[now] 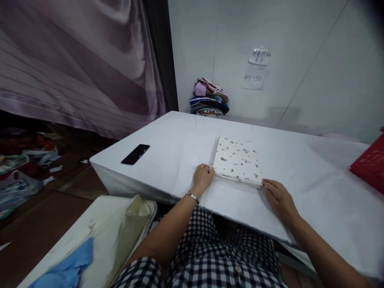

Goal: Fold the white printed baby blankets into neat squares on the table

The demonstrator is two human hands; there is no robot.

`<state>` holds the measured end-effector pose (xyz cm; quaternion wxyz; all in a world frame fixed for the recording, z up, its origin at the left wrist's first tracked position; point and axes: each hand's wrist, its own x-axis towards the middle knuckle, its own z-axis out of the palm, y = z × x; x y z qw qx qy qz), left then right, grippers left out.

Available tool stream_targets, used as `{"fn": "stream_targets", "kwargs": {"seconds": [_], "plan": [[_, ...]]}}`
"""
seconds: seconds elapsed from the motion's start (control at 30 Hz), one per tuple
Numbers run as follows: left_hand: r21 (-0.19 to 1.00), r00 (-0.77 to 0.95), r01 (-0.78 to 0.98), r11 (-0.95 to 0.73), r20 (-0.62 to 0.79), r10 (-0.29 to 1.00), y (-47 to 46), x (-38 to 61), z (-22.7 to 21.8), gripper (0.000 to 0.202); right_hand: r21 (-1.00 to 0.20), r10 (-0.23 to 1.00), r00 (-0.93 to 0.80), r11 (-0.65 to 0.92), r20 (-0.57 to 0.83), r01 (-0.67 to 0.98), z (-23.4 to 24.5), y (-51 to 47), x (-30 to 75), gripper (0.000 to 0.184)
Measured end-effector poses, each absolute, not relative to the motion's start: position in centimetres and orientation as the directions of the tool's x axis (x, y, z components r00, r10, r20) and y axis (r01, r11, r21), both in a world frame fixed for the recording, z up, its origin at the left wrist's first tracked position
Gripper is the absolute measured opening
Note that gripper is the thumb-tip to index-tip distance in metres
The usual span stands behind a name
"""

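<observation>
A folded white cloth (238, 158) with a small scattered print lies flat on the white-covered table (180, 140), its layered edge facing me. At its near left corner, my left hand (203, 177) has its fingers closed on the edge. The near right corner is pinched between the thumb and fingers of my right hand (277, 196). My fingertips partly hide both corners.
A black phone (135, 154) lies on the table's left side. Folded fabrics (209, 98) are stacked behind the far edge. A red item (370, 164) is at the right. Blue cloth (67, 266) rests on a pale surface at lower left.
</observation>
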<state>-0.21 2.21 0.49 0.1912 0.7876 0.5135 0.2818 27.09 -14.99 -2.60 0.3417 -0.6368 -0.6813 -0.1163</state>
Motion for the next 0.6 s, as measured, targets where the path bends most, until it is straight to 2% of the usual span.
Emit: {"fn": "stream_targets", "kwargs": {"seconds": [0.1, 0.2, 0.27, 0.33, 0.43, 0.6], "plan": [[0.589, 0.317, 0.700, -0.403, 0.250, 0.915, 2.1, -0.2, 0.5, 0.034, -0.282, 0.763, 0.045, 0.183, 0.645, 0.942, -1.5, -14.1, 25.8, 0.025], [0.593, 0.288, 0.705, -0.389, 0.262, 0.921, 1.9, -0.2, 0.4, 0.028, -0.232, 0.751, -0.042, 0.256, 0.659, 0.938, 0.1, -12.5, 24.2, 0.021], [0.603, 0.241, 0.701, -0.380, 0.301, 0.923, 1.8, -0.1, 0.3, 0.015, -0.200, 0.779, -0.097, 0.276, 0.620, 0.940, 0.9, -11.3, 23.1, 0.021], [0.594, 0.240, 0.674, -0.438, 0.385, 0.891, 1.8, -0.1, 0.2, 0.017, -0.180, 0.825, -0.127, 0.266, 0.551, 0.947, 1.5, -10.2, 22.1, 0.023], [0.494, 0.392, 0.596, -0.633, 0.509, 0.766, 2.1, -0.3, 0.1, 0.022, -0.173, 0.874, -0.135, 0.240, 0.467, 0.955, 1.9, -9.1, 21.0, 0.026], [0.336, 0.649, 0.438, -0.834, 0.524, 0.552, 2.3, -0.6, 0.6, 0.016, -0.171, 0.908, -0.135, 0.218, 0.397, 0.961, 1.8, -8.6, 20.8, 0.026]]}}
